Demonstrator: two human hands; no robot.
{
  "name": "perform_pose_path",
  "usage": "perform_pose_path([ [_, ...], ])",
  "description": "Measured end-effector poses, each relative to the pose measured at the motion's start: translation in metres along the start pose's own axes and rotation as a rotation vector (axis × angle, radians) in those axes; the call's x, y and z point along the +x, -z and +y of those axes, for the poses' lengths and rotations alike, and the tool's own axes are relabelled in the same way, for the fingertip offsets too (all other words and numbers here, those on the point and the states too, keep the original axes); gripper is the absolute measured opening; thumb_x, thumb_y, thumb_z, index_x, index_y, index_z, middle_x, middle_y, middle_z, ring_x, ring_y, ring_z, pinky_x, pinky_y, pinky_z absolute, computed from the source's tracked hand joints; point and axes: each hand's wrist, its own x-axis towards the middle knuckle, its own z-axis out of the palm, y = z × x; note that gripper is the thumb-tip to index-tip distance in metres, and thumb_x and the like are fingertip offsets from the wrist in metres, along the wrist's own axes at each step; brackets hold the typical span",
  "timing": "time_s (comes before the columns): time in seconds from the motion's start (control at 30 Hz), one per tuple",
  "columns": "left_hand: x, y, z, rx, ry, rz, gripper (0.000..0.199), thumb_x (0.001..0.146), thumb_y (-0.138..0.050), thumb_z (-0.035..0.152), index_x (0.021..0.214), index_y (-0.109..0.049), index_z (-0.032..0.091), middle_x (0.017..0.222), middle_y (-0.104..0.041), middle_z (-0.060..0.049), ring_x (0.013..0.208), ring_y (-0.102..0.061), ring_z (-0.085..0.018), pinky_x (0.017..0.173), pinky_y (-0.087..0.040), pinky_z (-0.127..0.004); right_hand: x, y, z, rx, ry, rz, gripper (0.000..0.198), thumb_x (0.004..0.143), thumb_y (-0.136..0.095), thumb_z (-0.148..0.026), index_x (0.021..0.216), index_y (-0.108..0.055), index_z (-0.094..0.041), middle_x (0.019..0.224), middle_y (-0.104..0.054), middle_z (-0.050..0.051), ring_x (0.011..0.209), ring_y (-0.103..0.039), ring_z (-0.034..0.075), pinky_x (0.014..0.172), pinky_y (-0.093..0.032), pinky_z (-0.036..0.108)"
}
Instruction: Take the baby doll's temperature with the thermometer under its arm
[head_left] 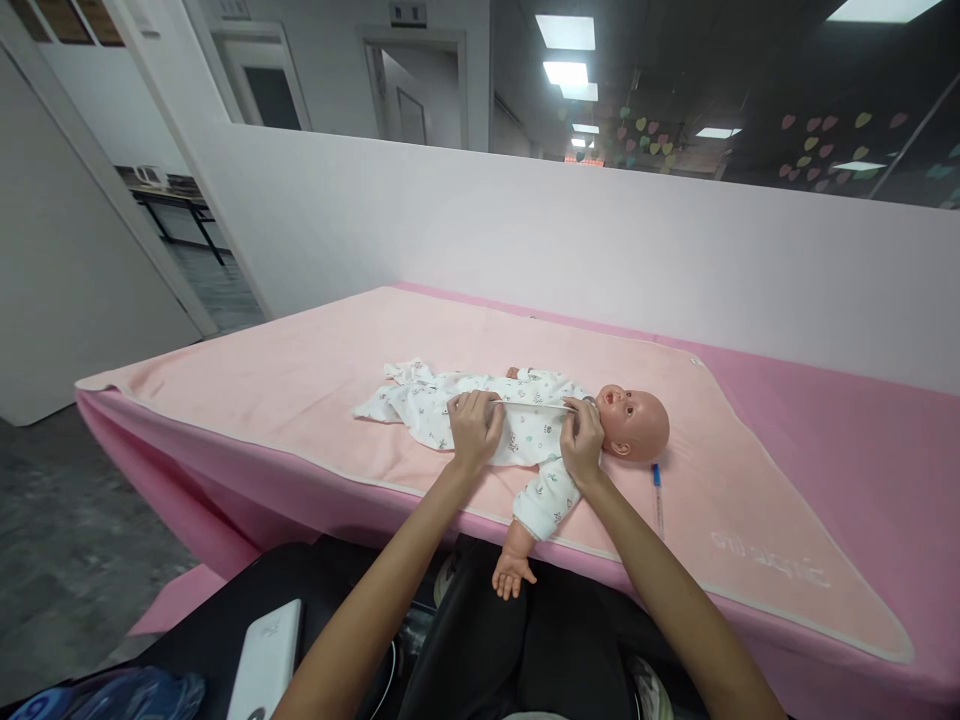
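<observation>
A pink mat point(300, 370) supports the doll point(641, 425). My left hand point(474, 432) and right hand point(583, 442), fingers curled, pinch a taut white strip point(534, 404); uneven pulling could cause slippage.

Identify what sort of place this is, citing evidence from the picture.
Probably a childcare training room: a clothed baby doll lies on a peach mat over pink cloth, while heart-shaped decorations and ceiling light panels show above the white partition.

Head-height view, forward and down
</observation>
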Motion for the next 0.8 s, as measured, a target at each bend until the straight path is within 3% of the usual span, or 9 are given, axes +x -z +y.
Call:
perform_pose_path([
  [0.3, -0.0005, -0.0018, -0.002, 0.009, 0.007, 0.006, 0.011, 0.083, -0.041, 0.023, 0.075, -0.049, 0.021, 0.075, -0.06, -0.002, 0.076, -0.052, -0.019, 0.08, -0.029, -0.036, 0.0004, -0.002, 0.0028, 0.001, -0.049, -0.009, 0.03, 0.083, -0.03, -0.009, 0.096, -0.055, -0.018, 0.087, -0.061, 0.006, 0.085, -0.056, 0.016, 0.079, -0.046, 0.032],
  [0.8, 0.0009, -0.0006, -0.0018, 0.045, 0.038, -0.018, 0.013, 0.083, -0.038, 0.021, 0.074, -0.048, 0.021, 0.075, -0.059, -0.003, 0.075, -0.051, -0.019, 0.079, -0.029, -0.037, 0.002, -0.0027, 0.0049, -0.036, -0.051, -0.047, 0.043, 0.071, -0.026, 0.001, 0.096, -0.056, -0.016, 0.087, -0.059, 0.007, 0.086, -0.055, 0.017, 0.081, -0.046, 0.033],
])
